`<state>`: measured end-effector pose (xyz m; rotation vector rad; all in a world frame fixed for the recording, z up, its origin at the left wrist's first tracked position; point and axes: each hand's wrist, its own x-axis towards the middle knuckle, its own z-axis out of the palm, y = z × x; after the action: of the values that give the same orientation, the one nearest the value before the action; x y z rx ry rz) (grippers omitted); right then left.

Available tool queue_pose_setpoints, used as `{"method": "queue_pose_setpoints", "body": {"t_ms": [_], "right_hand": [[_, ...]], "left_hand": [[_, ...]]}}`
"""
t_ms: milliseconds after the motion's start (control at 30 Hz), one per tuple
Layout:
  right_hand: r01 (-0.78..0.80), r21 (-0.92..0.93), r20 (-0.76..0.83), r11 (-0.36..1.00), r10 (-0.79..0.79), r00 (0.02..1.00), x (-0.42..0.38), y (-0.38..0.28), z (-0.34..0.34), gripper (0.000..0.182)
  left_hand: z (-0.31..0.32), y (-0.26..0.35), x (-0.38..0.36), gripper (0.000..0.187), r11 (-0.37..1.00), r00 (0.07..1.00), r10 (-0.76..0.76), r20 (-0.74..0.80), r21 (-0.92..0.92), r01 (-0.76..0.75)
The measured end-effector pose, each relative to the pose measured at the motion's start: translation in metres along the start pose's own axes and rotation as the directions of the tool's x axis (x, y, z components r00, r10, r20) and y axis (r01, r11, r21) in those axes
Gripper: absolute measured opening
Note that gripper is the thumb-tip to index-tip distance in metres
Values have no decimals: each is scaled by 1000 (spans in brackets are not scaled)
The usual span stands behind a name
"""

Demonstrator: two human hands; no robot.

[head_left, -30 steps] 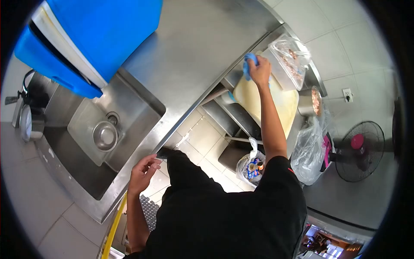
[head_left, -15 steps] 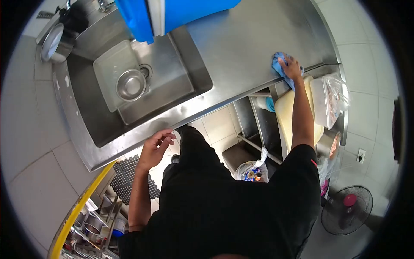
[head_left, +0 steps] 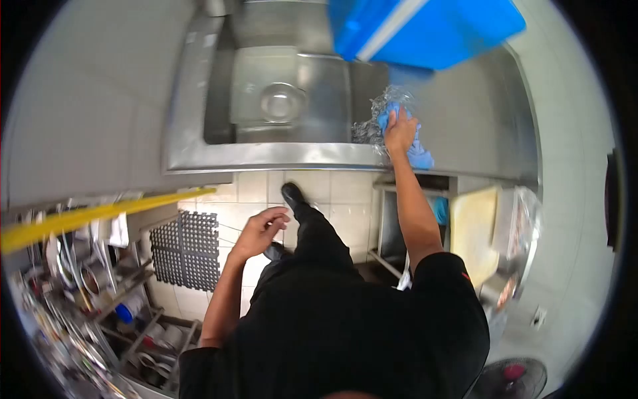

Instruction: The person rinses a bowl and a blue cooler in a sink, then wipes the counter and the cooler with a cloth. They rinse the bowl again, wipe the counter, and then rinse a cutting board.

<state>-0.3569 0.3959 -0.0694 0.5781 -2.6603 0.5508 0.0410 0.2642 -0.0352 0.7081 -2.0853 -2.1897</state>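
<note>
My right hand [head_left: 401, 132] grips a crumpled blue cloth [head_left: 420, 155] and presses it on the steel counter [head_left: 472, 120], just right of the sink. Water splashes around the cloth and over the sink's right edge. My left hand [head_left: 263, 231] hangs in the air in front of the counter's edge, holding nothing, its fingers loosely curled and apart. In the sink [head_left: 220, 100] a round metal bowl [head_left: 283, 102] stands on a pale, translucent tray or lid [head_left: 249, 73].
A large blue container [head_left: 452, 30] stands at the back of the counter. Below right are a yellowish board [head_left: 473, 229] and a bagged plastic box [head_left: 515, 223]. A yellow-edged shelf [head_left: 100, 216] and racks of utensils lie left, beside a black mat [head_left: 186, 249]. A fan [head_left: 512, 379] is at lower right.
My right hand has moved the cloth left across the counter to the sink's side, and water now splashes there. The view has turned and shifted. My left hand stays raised and empty.
</note>
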Motion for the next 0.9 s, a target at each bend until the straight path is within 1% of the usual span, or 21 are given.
{"method": "queue_pose_setpoints", "body": {"t_ms": [33, 100, 167, 233, 267, 333, 367, 400, 433, 467, 500, 533, 567, 600, 633, 667, 700, 733, 800, 833, 900], "right_hand": [[42, 45, -6, 998, -42, 999, 3, -22, 10, 39], [143, 295, 71, 945, -171, 983, 8, -52, 30, 37], [186, 336, 88, 923, -227, 970, 14, -94, 43, 40], [-94, 518, 385, 850, -134, 913, 25, -153, 25, 41], [-72, 531, 368, 844, -154, 917, 30, -173, 31, 41], [-186, 688, 376, 701, -127, 918, 47, -211, 63, 43], [-174, 701, 380, 692, -157, 912, 62, -225, 90, 43], [-277, 704, 471, 654, -138, 871, 78, -238, 123, 44], [-381, 691, 563, 615, -128, 816, 89, -252, 147, 45], [-385, 670, 568, 635, -105, 816, 93, -269, 150, 48], [-300, 647, 501, 701, -94, 860, 102, -269, 207, 52], [-169, 517, 456, 839, -104, 884, 104, -278, 214, 52], [132, 565, 341, 814, -377, 861, 130, -253, 353, 48], [215, 594, 377, 775, -505, 776, 126, -262, 327, 41], [645, 529, 4, 552, -761, 648, 123, -264, 333, 37], [353, 734, 263, 580, -721, 641, 127, -269, 366, 42], [0, 782, 503, 623, -632, 589, 133, -273, 402, 48], [322, 505, 361, 801, -535, 764, 134, -276, 446, 63], [429, 465, 315, 774, -598, 737, 124, -278, 484, 76], [444, 420, 366, 792, -595, 716, 107, -284, 449, 81], [457, 24, 621, 889, -371, 690, 72, -302, 381, 83]], "left_hand": [[-1, 1, -9, 25, 1000, 1000, 22, -5, 12, -22], [-6, 5, -31, 25, 999, 998, 23, -58, 33, -21], [-17, 8, -57, 26, 996, 996, 7, -87, 91, 1], [-28, -12, -82, 26, 999, 978, 24, -209, 27, -19], [-33, -28, -94, 26, 1000, 962, 21, -274, 23, -15], [-42, -43, -119, 25, 997, 914, -53, -403, 29, 71], [-45, -66, -132, 24, 991, 864, -124, -488, -20, 131], [-46, -73, -144, 24, 976, 814, -182, -552, 2, 219], [-45, -107, -160, 26, 945, 717, -285, -637, -61, 322], [-41, -122, -176, 28, 902, 637, -305, -708, 1, 432], [-31, -153, -193, 31, 889, 519, -371, -770, -132, 439], [-15, -179, -211, 32, 832, 424, -478, -769, -243, 499], [-1, -194, -223, 34, 764, 295, -575, -763, -372, 527], [13, -196, -232, 34, 748, 144, -585, -798, -461, 478], [30, -194, -243, 35, 683, 151, -664, -732, -513, 520], [55, -192, -254, 37, 615, 152, -741, -654, -570, 545], [77, -202, -264, 38, 559, 117, -753, -647, -537, 632], [91, -186, -264, 38, 481, 31, -803, -595, -617, 622], [116, -169, -262, 38, 342, -44, -888, -459, -720, 604], [134, -179, -262, 36, 342, -83, -888, -452, -770, 540], [149, -170, -256, 35, 274, -75, -934, -348, -838, 472]]}}
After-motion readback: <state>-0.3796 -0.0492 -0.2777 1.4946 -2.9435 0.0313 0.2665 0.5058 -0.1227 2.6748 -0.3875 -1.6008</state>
